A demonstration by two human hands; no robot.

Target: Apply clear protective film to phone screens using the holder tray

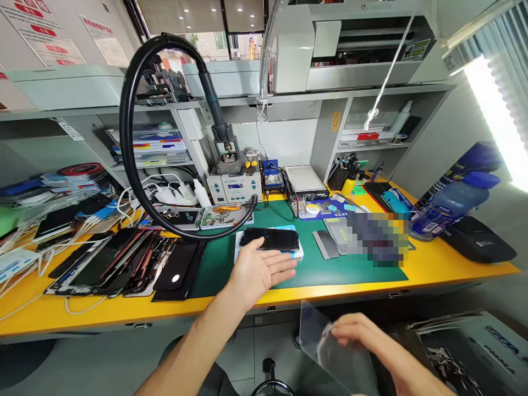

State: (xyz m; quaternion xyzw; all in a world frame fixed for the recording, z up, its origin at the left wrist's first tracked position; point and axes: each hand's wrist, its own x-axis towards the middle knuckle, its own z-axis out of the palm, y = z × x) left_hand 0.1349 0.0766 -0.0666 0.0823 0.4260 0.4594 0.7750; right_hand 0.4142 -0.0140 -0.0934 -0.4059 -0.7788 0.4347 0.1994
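While the left hand (259,269) is open and empty, its thumb overlaps a glossy black phone (282,240) lying flat on a blue-and-white pad (299,254) atop the green mat (350,272). Then there's a see-through, shiny sheet (312,333), tilted in front of the yellow desk (439,261), pinched in the right hand (363,334).

At the upper left of the frame we see red-and-white notices (41,30), and at left center a thick black hose (127,137) looping down. Behind its lower end, we find a rework station (236,188) at center. We see dark phone screens (111,261) piled at lower left on the yellow tabletop (437,263), a blue-capped bottle (456,203) at right, and a bright tube lamp (495,110) at upper right.
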